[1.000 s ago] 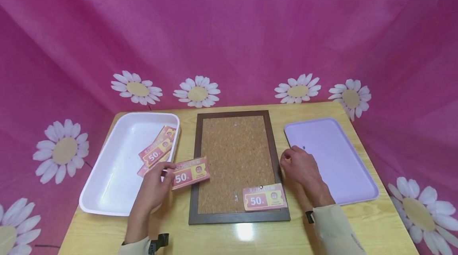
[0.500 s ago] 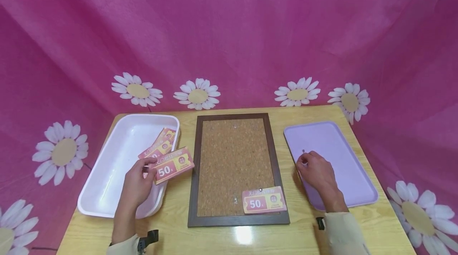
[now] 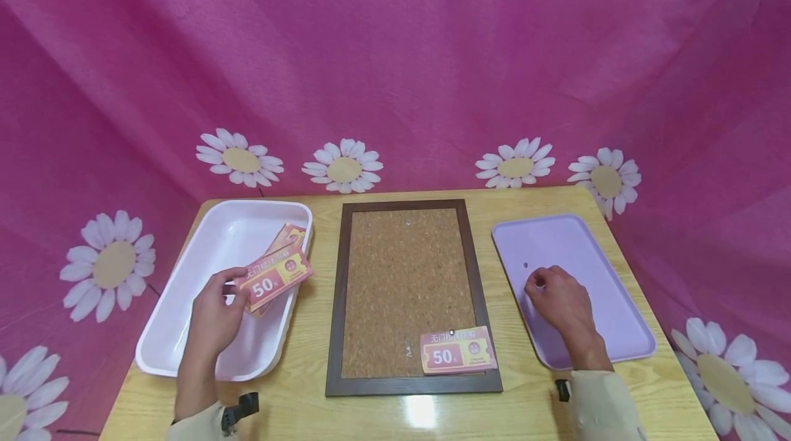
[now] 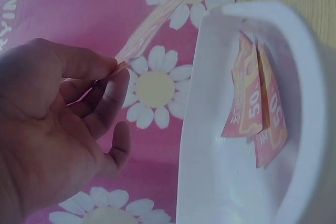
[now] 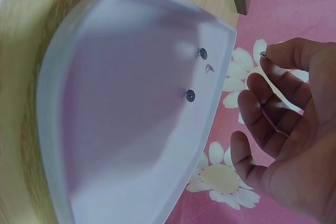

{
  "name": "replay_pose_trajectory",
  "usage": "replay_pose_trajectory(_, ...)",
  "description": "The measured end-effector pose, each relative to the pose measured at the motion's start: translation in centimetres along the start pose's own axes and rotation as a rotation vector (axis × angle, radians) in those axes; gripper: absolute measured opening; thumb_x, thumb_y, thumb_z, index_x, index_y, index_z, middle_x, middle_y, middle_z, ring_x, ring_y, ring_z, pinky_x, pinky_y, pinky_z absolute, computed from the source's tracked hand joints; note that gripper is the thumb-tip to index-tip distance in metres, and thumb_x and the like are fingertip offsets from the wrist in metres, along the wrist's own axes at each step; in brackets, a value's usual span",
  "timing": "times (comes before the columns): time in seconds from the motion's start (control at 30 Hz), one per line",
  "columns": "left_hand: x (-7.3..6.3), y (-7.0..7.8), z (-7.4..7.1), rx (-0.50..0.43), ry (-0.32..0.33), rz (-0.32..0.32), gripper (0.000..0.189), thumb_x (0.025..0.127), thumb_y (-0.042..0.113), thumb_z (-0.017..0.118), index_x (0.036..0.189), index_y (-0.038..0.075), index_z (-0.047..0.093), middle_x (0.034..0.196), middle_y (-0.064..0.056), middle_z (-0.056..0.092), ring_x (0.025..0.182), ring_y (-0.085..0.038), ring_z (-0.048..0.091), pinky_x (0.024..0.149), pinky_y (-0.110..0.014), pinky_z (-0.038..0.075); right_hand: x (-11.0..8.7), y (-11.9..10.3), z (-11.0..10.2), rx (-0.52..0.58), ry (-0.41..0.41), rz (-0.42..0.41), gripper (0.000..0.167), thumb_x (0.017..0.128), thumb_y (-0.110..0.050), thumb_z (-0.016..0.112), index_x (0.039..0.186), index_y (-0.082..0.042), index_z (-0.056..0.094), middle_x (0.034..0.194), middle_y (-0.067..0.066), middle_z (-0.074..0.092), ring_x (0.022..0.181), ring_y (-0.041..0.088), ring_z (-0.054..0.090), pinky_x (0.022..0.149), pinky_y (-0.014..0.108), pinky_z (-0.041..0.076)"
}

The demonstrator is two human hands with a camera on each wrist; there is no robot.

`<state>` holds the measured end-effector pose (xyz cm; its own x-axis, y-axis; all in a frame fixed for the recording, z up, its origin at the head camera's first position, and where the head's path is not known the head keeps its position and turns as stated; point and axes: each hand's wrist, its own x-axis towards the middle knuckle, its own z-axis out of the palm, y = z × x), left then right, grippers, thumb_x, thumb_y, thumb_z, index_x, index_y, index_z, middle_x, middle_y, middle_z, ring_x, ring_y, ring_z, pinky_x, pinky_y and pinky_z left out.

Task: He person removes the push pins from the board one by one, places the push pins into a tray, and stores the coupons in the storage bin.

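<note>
My left hand pinches a pink-and-yellow coupon marked 50 by its left end, over the white tub. In the left wrist view, thumb and forefinger grip the coupon's edge, and several more coupons lie inside the tub. My right hand is over the lilac tray. Between its thumb and forefinger, in the right wrist view, it pinches a thumbtack, mostly covered by the fingertips. Two dark-headed thumbtacks lie in the tray.
A cork board with a dark brown frame lies between tub and tray. Another 50 coupon is at its lower right corner, with a tack head at its top edge. A pink daisy-print curtain hangs behind the wooden table.
My left hand has carried the coupon left, from the board's left edge to above the tub. My right hand has moved right, from beside the board to over the lilac tray.
</note>
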<state>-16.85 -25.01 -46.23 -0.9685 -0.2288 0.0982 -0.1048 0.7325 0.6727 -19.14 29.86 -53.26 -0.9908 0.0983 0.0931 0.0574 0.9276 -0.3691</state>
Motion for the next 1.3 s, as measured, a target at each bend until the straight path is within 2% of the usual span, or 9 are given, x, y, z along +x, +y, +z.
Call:
replay_pose_trajectory(0.13,0.4,-0.5,-0.4,0.001,0.013,-0.015,0.037,0.089,0.004,0.058,0.126,0.002,0.056,0.117,-0.020,0.059,0.101,-0.036,0.061,0.082,-0.038,0.039,0.1,0.3,-0.2,0.007,0.011,0.003,0.015,0.082,-0.020,0.058,0.084,-0.009,0.069,0.083,0.009,0.063,0.074,0.030,0.060,0.066,0.050,0.045)
replay_pose_trajectory(0.4,1.4,-1.4,-1.1,0.003,0.066,-0.031,0.037,0.089,0.003,0.058,0.125,0.002,0.057,0.114,-0.019,0.060,0.099,-0.034,0.061,0.077,-0.033,0.038,0.1,1.1,-0.4,0.004,0.017,0.016,0.017,0.082,-0.020,0.058,0.086,-0.009,0.070,0.082,0.010,0.063,0.073,0.031,0.060,0.064,0.049,0.045)
replay_pose_trajectory(0.57,2.2,-1.5,-1.3,0.001,0.080,-0.019,0.036,0.089,0.004,0.058,0.125,0.002,0.057,0.115,-0.020,0.060,0.099,-0.033,0.061,0.074,-0.029,0.039,0.0,1.5,-0.5,0.004,0.005,0.037,0.018,0.083,-0.020,0.057,0.087,-0.008,0.070,0.084,0.012,0.064,0.076,0.033,0.061,0.066,0.049,0.045)
replay_pose_trajectory(0.8,3.4,-1.4,-1.8,0.000,0.127,-0.022,0.038,0.089,0.002,0.057,0.126,0.002,0.057,0.123,-0.021,0.059,0.100,-0.036,0.061,0.078,-0.036,0.037,0.1,1.7,-0.2,0.004,0.018,0.038,0.018,0.083,-0.021,0.057,0.085,-0.009,0.069,0.083,0.012,0.064,0.076,0.034,0.062,0.066,0.050,0.045)
replay_pose_trajectory(1.0,4.4,-1.7,-1.5,-0.011,0.112,-0.048,0.039,0.089,0.002,0.057,0.128,0.002,0.056,0.124,-0.021,0.058,0.101,-0.034,0.059,0.082,-0.037,0.037,0.2,1.9,0.0,0.003,0.004,0.049,0.019,0.084,-0.021,0.055,0.086,-0.009,0.069,0.084,0.013,0.064,0.076,0.035,0.062,0.065,0.050,0.045)
replay_pose_trajectory(1.3,5.8,-2.9,-0.4,-0.027,0.100,-0.060,0.040,0.089,0.003,0.056,0.128,0.002,0.056,0.124,-0.020,0.057,0.100,-0.030,0.057,0.083,-0.037,0.039,0.7,2.0,0.2,0.004,-0.007,0.055,0.018,0.084,-0.021,0.056,0.087,-0.010,0.070,0.084,0.013,0.063,0.076,0.034,0.061,0.064,0.048,0.044)
